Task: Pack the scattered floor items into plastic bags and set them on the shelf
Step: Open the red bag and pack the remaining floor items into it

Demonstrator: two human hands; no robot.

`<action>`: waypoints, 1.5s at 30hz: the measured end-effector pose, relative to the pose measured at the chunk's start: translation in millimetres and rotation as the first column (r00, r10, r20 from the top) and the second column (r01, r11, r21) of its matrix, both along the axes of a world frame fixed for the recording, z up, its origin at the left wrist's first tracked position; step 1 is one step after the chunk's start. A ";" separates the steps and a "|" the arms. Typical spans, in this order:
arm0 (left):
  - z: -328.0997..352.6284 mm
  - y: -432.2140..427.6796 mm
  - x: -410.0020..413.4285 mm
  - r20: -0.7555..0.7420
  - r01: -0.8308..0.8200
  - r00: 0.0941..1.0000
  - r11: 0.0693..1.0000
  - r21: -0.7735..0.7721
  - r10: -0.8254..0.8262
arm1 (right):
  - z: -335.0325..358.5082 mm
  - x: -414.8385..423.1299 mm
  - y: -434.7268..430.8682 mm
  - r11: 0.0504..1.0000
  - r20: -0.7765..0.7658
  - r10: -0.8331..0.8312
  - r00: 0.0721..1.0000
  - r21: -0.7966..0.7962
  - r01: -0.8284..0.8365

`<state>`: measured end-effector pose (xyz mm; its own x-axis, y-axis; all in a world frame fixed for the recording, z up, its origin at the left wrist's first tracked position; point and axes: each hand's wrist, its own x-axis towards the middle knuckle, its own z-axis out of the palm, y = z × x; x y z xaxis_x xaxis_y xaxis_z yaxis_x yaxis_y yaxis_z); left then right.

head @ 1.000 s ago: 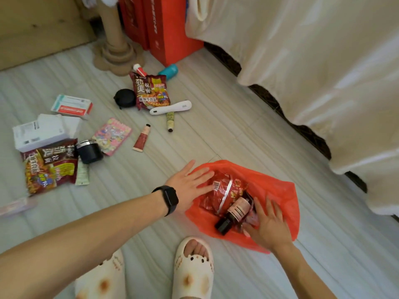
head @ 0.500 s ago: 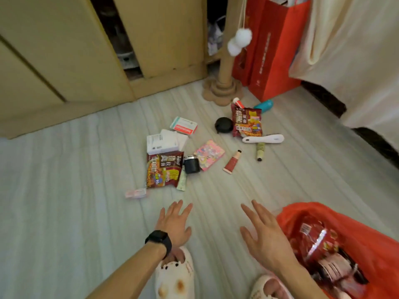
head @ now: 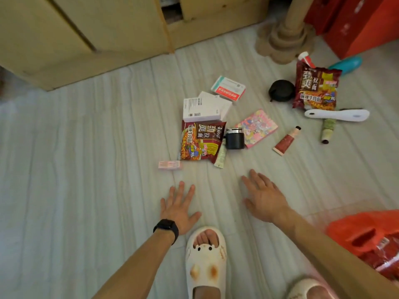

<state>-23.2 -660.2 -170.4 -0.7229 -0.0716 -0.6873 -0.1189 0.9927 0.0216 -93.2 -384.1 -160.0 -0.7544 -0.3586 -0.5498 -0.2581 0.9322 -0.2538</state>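
Both hands hover empty over the pale floor, fingers spread: my left hand (head: 179, 207) with a black watch, my right hand (head: 264, 196) beside it. Just beyond them lie a dark red noodle packet (head: 199, 141), a small pink pack (head: 169, 164), a pale green tube (head: 221, 155), a black jar (head: 235, 139), white boxes (head: 204, 107), a pink card pack (head: 257, 127) and a red tube (head: 286, 140). Farther right lie a second noodle packet (head: 316, 88), a white brush (head: 336, 115) and a black round case (head: 281, 90). The orange plastic bag (head: 364, 231), holding packed goods, sits at the lower right.
A wooden cabinet (head: 86, 33) with a gap between its doors runs along the back. A wooden post base (head: 285, 39) and red paper bags (head: 356, 24) stand at the back right. My feet in white slippers (head: 206, 262) are at the bottom, near the orange bag.
Both hands left the orange bag and now hover spread over the floor. The view swung left and closer to the scattered items, so the bag slid to the lower right.
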 end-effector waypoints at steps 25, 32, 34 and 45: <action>20.4 -47.3 -89.3 -0.369 0.037 0.927 0.994 -0.098 -0.071 | 8.2 49.9 2.8 0.815 -0.026 -0.501 0.865 -0.352 0.461; 33.4 -16.3 -73.8 -0.309 0.136 0.938 0.987 -0.080 -0.154 | 30.5 120.1 34.7 0.638 -0.026 -0.673 0.739 -0.525 0.563; 45.4 11.6 -70.5 -0.299 0.163 0.944 0.985 0.047 -0.142 | 46.1 132.8 43.8 0.559 -0.047 -0.750 0.660 -0.580 0.593; 158.9 266.1 -46.9 -0.503 0.803 0.596 0.479 0.355 -0.626 | 99.8 214.2 142.1 0.248 -0.059 -0.960 0.274 -0.632 0.734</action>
<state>-70.1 -394.1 -11.5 -0.5011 0.8412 -0.2032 0.7267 0.5365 0.4290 121.0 -242.1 -60.1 -0.8116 0.5635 -0.1538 0.4556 0.4460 -0.7704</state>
